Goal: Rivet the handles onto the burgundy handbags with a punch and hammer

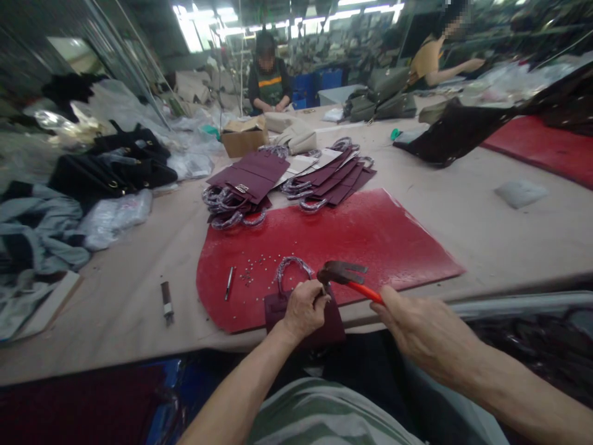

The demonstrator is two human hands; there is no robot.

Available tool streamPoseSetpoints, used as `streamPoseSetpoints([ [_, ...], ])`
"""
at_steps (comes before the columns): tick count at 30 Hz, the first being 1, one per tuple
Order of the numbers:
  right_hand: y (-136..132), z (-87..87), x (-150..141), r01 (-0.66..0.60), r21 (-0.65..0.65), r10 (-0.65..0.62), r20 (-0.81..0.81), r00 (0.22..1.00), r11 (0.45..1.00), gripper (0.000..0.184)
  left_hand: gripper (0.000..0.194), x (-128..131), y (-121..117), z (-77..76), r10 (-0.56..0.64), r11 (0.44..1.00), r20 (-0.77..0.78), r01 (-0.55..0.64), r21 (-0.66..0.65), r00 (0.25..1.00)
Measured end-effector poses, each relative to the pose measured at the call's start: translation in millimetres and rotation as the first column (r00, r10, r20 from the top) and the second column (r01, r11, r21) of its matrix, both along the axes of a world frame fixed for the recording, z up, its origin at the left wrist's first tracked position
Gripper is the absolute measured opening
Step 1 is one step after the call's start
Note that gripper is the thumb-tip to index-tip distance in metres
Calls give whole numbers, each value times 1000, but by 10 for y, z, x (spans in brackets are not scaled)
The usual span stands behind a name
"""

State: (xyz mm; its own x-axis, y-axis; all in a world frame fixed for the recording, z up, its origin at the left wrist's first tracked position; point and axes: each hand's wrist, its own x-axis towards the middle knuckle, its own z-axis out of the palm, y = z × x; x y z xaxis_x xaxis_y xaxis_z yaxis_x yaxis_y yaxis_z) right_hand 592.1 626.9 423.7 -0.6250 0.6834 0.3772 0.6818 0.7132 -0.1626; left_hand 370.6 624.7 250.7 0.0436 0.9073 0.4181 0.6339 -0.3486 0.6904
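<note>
**Head view: holding an orange-handled claw hammer with a dark metal head [343, 271] beside a pinching left hand [303, 309]**

Grips the hammer's handle in the closed right hand [412, 318]. Pinches in the left, with thumb against fingers, a small, blurred piece [326, 289] too tiny to identify. Rests that same hand on a flat, dark-maroon bag with a plastic-wrapped loop handle [331, 326], set across the near edge of the surface, a flat red slab [361, 228], and overhanging toward the body, with its long axis seemingly left to right and its loop pointing inward. Has the left hand nearest, directly on the bag, and the right out past its right side. Brings together hammer's blunt end and left fingertips, without showing whether touching or apart. Shows scattered small studs [262, 256] and a slim metal rod [228, 284] toward the slab's left edge, and stacked maroon bag pieces [259, 170] at the far edge.
</note>
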Motion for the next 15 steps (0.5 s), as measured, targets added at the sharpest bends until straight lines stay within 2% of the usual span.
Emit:
streamPoseSetpoints([
  [2, 77, -89, 75, 61, -204, -55, 38, 998, 977, 34, 11, 1, 3, 9, -8, 1000, 6, 8, 6, 1000],
  [5, 324, -281, 163, 117, -449, -151, -40, 988, 886, 42, 13, -2, 7, 15, -25, 999, 38, 24, 21, 999],
  [8, 636, -589, 152, 206, -584, -204, 70, 977, 785, 44, 12, -8, 6, 13, -28, 1000, 46, 28, 13, 999],
  [10, 792, -813, 90, 300, -561, -258, 155, 954, 771, 40, 12, -12, 5, 8, -29, 999, 49, 28, 17, 998],
  [12, 855, -993, -3, 361, -493, -317, 173, 932, 792, 32, 12, -18, 5, 5, -30, 999, 53, 29, 30, 998],
  [14, 820, -1118, -119, 332, -365, -312, 115, 943, 870, 33, 12, -28, 6, 5, -37, 999, 57, 35, 36, 998],
  [15, 775, -1169, -183, 264, -297, -255, 69, 964, 918, 38, 12, -35, 7, 7, -41, 999, 58, 39, 35, 998],
])
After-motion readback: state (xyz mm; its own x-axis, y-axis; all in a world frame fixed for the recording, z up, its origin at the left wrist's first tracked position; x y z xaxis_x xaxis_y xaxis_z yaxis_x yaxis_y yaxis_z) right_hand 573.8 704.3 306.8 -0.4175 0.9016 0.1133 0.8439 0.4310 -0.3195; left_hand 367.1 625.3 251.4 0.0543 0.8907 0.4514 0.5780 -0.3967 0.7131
